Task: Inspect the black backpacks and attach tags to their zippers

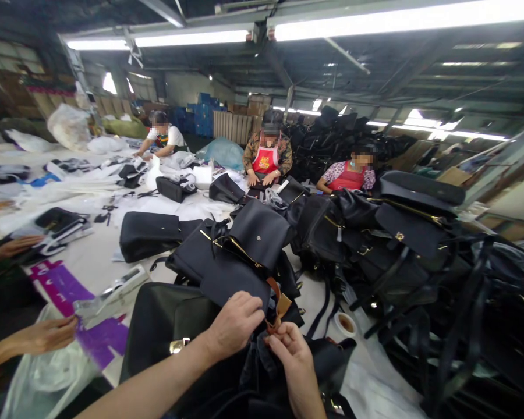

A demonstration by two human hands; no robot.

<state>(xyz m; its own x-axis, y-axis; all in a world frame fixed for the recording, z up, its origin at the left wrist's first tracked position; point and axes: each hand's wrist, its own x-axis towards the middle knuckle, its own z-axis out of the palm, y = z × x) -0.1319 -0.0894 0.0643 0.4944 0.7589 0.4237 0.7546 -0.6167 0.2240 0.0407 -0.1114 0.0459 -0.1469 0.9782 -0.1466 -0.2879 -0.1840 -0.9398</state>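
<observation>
Both of my hands are closed at a brown leather-like strip (282, 307), which is looped or knotted above a black bag. My left hand (236, 321) comes in from the left, its fingertips curled at the strip's left side. On the strip's lower right, my right hand (290, 348) pinches it between thumb and fingers. Dark strap ends (262, 356) hang just below the hands. Under my left forearm lies a black bag (151, 326) with a gold clasp (179, 345). Another black bag (257, 233) with a gold zip lies just beyond my hands.
A large pile of black bags (367, 233) fills the right side. A small round tub (344, 325) with brown contents stands right of my hands. At left, a co-worker's hand (55, 334) holds a purple-and-white packet (109, 337). Several people work across the table (100, 250).
</observation>
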